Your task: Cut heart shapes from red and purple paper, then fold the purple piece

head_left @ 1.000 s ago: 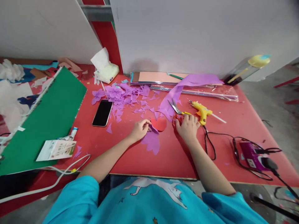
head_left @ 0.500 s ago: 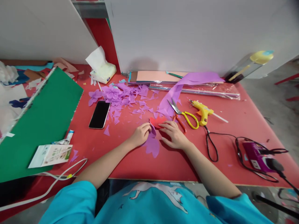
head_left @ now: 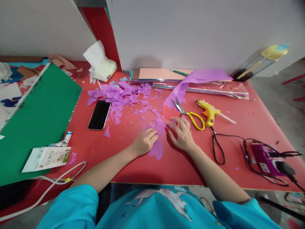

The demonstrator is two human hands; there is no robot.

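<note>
My left hand [head_left: 145, 141] is closed, thumb and fingers pinching a purple paper petal [head_left: 160, 128] that stands up past the fingertips. Just below it, another purple paper petal [head_left: 157, 150] lies on the table, partly under the hand. My right hand [head_left: 181, 133] rests palm down with its fingers apart, its fingertips at the lower edge of a red paper cutout [head_left: 169, 112]. That cutout lies beside the scissors [head_left: 182, 109], which have one yellow and one red handle; the right hand hides most of the red one.
Purple paper flowers [head_left: 113, 91] and scraps spread behind a phone [head_left: 99, 115]. A yellow glue gun [head_left: 209, 113] lies to the right, its cord leading towards a purple box [head_left: 264, 159]. Wrapped paper packs [head_left: 162, 74] and a tissue pack [head_left: 105, 70] line the back; a green board [head_left: 47, 117] is left.
The red cutout has moved from between my hands to the right, near the scissors. My right hand has shifted slightly right. The purple petal in my left hand is now more exposed.
</note>
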